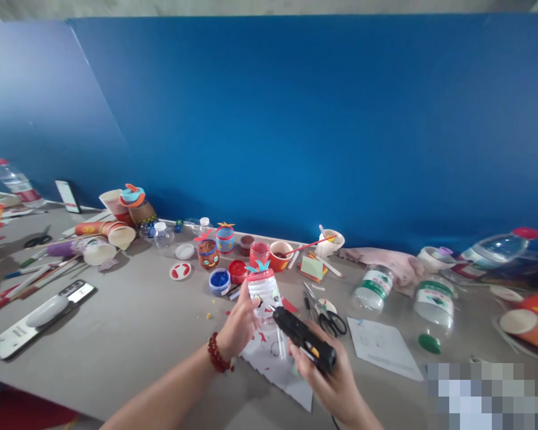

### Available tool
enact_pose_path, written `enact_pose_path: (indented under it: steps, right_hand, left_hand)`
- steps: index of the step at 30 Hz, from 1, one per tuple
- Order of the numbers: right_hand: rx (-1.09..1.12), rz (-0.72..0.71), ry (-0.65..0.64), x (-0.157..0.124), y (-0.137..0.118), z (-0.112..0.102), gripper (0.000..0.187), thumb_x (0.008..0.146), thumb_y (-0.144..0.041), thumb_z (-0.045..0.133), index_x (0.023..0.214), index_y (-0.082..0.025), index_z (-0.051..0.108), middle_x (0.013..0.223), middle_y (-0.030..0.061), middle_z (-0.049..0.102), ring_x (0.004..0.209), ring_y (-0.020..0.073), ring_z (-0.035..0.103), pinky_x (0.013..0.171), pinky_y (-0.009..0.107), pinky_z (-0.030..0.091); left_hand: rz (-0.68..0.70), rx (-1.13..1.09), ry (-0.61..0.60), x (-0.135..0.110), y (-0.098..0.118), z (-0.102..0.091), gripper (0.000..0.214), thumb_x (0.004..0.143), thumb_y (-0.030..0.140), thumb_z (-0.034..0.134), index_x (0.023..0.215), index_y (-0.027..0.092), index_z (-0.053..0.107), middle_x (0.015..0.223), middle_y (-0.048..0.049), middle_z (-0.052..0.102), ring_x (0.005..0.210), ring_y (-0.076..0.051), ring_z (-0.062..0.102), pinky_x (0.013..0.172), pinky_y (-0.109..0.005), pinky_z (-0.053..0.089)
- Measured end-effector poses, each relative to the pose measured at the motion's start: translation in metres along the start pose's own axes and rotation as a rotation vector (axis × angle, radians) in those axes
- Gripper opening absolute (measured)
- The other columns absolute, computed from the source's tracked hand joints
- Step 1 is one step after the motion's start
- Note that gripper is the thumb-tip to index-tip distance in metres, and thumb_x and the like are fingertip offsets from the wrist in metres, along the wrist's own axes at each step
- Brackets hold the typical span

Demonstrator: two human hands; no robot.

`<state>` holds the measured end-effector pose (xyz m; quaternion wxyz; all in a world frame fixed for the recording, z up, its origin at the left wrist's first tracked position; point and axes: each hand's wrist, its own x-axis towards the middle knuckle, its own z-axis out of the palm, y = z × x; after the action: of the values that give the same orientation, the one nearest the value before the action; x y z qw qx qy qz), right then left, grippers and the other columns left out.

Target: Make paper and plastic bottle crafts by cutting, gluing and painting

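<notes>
Near the middle of the table, my left hand (242, 318) grips a clear plastic bottle piece (260, 288) with a red rim, a blue leaf-shaped top and small eyes stuck on its side. In my right hand (329, 373) is a black hot glue gun (301, 335), its nozzle pointing left at the side of the bottle piece, very close to it; whether it touches I cannot tell. Under both hands lies a white sheet of paper (291, 382) with red marks. Just behind the bottle piece stand an open blue paint jar (219, 280) and a red paint jar (237, 271).
Black-handled scissors (333, 323) and a white paper (383, 346) lie to the right, beside bottles with green labels (374, 289). Two decorated jars, one brown (208, 255) and one blue (225, 240), stand behind. Leftward are a phone (45, 319), brushes and paper cups (99, 251). A blue partition (296, 131) borders the table.
</notes>
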<state>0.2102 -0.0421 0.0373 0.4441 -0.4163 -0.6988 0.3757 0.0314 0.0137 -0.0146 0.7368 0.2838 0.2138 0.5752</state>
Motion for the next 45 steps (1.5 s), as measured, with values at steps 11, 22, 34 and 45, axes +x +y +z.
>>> enact_pose_path:
  steps: [11,22,34,45]
  right_hand:
    - [-0.248,-0.033,-0.040,0.003,0.002,0.001,0.001,0.083,-0.024,0.056,0.082,-0.023,0.057,0.057,-0.0034,0.052,0.046,0.0129,0.046,0.046,0.022,0.040]
    - [-0.328,-0.058,-0.038,0.003,-0.002,0.000,0.009,0.086,-0.025,0.051,0.077,-0.023,0.053,0.059,-0.0010,0.056,0.049,0.0147,0.052,0.048,0.024,0.042]
    - [-0.325,-0.103,-0.044,0.003,-0.001,0.000,0.008,0.087,-0.024,0.049,0.080,-0.023,0.053,0.059,-0.0014,0.059,0.048,0.0146,0.055,0.048,0.023,0.043]
    - [-0.364,-0.100,-0.054,0.002,0.004,0.001,0.011,0.088,-0.025,0.048,0.078,-0.023,0.051,0.059,-0.0017,0.058,0.049,0.0142,0.054,0.049,0.023,0.041]
  left_hand:
    - [0.063,0.016,0.005,-0.002,0.003,0.008,0.068,0.082,0.022,0.062,0.145,0.032,0.036,0.142,-0.0058,0.054,0.128,-0.030,0.052,0.109,-0.045,0.036]
    - [0.128,0.188,0.007,-0.004,0.008,0.015,0.067,0.084,0.028,0.060,0.146,0.030,0.035,0.147,-0.0060,0.049,0.138,-0.031,0.039,0.117,-0.048,0.023]
    - [0.134,0.249,0.024,-0.005,0.008,0.011,0.071,0.085,0.030,0.059,0.149,0.031,0.030,0.148,-0.0058,0.047,0.139,-0.031,0.037,0.117,-0.046,0.023]
    - [0.098,0.277,0.076,-0.006,0.009,0.011,0.071,0.083,0.033,0.063,0.148,0.032,0.034,0.138,-0.0044,0.057,0.132,-0.033,0.044,0.115,-0.047,0.028]
